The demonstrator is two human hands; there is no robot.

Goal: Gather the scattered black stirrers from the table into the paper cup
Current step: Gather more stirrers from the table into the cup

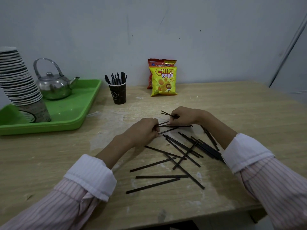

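In the head view, the left hand [144, 130] is pinching the near ends of a few black stirrers [166, 128] whose long axes are running toward three o'clock, flat on the table [49, 163]. The right hand [184, 116] is closing its fingers on two stirrers [167, 113] pointing toward ten o'clock. The loose stirrers [179, 156] are lying crisscrossed at six o'clock from the hands, mostly slanting from ten toward four; some are disappearing under the right sleeve [245, 151]. The paper cup [118, 93], at eleven o'clock, is standing upright with stirrers [116, 78] sticking up from it.
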